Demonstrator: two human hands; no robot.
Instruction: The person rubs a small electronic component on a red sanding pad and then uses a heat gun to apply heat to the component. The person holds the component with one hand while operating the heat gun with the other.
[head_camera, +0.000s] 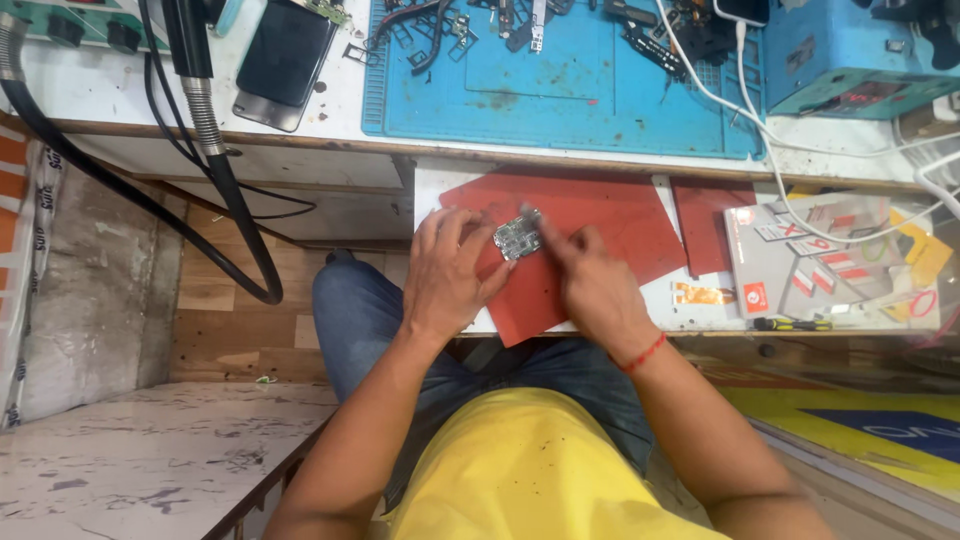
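Note:
A small circuit board (517, 239) with metal shields lies on a red mat (600, 215) on a pull-out shelf. My left hand (446, 272) rests on the mat with its fingertips against the board's left edge. My right hand (588, 280), with a red thread at the wrist, pinches the board's right side with thumb and forefinger. Both hands are touching the board; whether it is lifted off the mat I cannot tell.
A second red mat piece (705, 222) and a clear tray of small packets (830, 260) sit to the right. Above, the bench holds a blue work mat (560, 90) with loose parts, a dark phone (285, 60), white cables (760, 120), and a black hose (235, 210) hanging down.

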